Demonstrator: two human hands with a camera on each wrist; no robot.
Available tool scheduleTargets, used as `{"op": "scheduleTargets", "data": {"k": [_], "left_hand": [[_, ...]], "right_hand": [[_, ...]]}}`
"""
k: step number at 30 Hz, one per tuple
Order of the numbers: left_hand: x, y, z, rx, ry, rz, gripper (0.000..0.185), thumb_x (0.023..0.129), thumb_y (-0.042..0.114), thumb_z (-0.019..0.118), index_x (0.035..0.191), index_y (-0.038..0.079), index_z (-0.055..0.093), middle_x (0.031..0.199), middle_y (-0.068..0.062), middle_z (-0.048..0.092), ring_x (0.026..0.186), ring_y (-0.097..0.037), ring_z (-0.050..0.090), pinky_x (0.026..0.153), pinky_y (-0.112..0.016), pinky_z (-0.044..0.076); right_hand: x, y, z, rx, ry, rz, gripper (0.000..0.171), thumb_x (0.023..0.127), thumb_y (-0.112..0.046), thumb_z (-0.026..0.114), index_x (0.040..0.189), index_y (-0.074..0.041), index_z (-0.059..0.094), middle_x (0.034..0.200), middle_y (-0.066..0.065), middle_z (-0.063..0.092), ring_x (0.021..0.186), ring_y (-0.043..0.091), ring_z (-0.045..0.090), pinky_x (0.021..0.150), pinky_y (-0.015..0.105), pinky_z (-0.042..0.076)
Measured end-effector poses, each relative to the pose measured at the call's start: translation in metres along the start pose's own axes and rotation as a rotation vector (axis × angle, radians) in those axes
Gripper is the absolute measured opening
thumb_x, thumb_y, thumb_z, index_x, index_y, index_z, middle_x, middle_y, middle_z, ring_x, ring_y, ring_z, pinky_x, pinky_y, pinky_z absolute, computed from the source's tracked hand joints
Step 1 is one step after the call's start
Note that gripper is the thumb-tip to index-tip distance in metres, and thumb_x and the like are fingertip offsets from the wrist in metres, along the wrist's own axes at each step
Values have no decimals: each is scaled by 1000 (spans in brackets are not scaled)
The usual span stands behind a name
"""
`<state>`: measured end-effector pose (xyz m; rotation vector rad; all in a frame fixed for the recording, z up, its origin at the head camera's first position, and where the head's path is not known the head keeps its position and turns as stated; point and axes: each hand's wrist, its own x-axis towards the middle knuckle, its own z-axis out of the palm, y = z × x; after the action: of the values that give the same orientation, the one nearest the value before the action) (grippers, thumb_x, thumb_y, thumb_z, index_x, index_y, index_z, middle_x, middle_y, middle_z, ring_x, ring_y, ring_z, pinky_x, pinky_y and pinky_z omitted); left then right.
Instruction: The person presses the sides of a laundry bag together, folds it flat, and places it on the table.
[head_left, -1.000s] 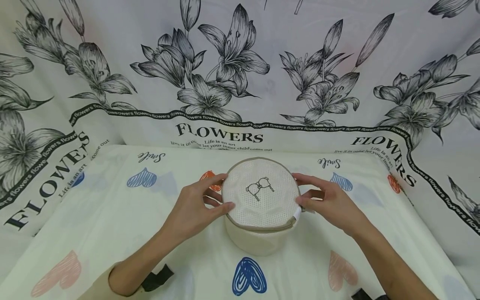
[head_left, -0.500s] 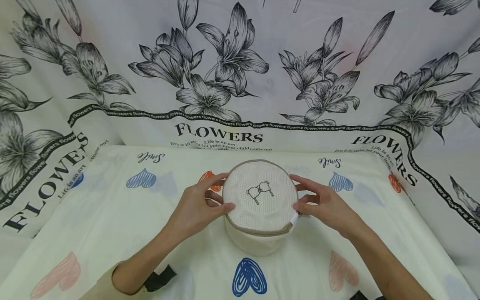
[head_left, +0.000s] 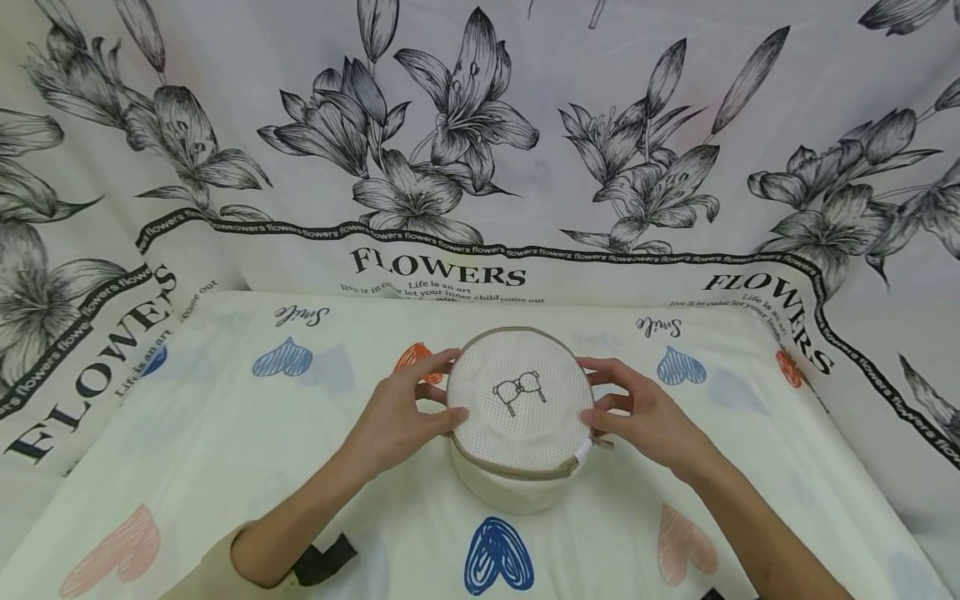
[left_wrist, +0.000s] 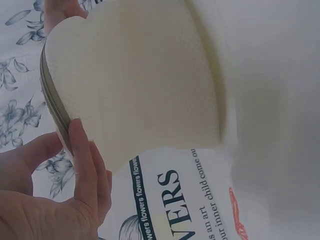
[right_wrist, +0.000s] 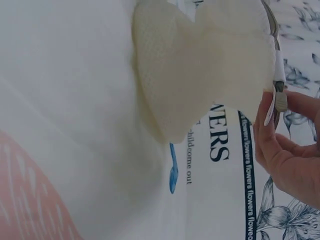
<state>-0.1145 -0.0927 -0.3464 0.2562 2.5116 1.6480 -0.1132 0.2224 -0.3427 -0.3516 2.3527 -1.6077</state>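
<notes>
Both hands' grip holds the mesh pouch (head_left: pixel 521 417) on heart-print cloth (head_left: pixel 225 467) — floral drape (head_left: pixel 480 125) behind.

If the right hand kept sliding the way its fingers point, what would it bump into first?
The right hand points left, already touching the round mesh laundry bag. It would push into that bag first, probably toward the left hand.

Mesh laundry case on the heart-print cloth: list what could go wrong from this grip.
1. The mesh laundry case is soft; the left hand and right hand press its rim from both sides, so the lid may buckle or the wall collapse.
2. The zipper pull sits right at the right hand's fingertips; it might snag or slide unintentionally.
3. The heart-print cloth lies loose under the case and could bunch if the case is dragged.
</notes>
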Motion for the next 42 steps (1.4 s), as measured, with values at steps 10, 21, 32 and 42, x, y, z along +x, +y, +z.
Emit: {"op": "scheduleTargets", "data": {"k": [10,21,32,42], "left_hand": [[0,-2,5,-89,8,-54,68,78,0,83,138,16,55,133,-7,58,92,-23,70,61,-33,60],[2,1,7,-89,-33,-91,79,75,-1,84,145,18,52,138,-4,54,103,-24,65,62,-33,60],[2,-2,7,-47,-8,-97,70,75,6,86,139,17,58,134,-1,59,109,-21,64,74,-33,59],[1,-6,14,-139,-17,-114,77,74,-5,83,142,17,56,137,-5,55,104,-28,65,62,-33,61]], "right_hand": [[0,4,2,5,-32,22,78,87,-12,77,153,-20,37,128,19,44,88,19,63,75,28,57],[3,5,2,-29,10,16,72,84,-12,79,145,-12,41,134,16,45,92,24,64,76,29,57],[4,8,3,-11,-15,23,74,83,-11,80,146,-12,40,126,17,46,92,23,63,75,30,57],[5,12,6,-84,67,36,64,84,-19,81,138,-13,47,130,13,48,90,24,63,74,27,55]]}}
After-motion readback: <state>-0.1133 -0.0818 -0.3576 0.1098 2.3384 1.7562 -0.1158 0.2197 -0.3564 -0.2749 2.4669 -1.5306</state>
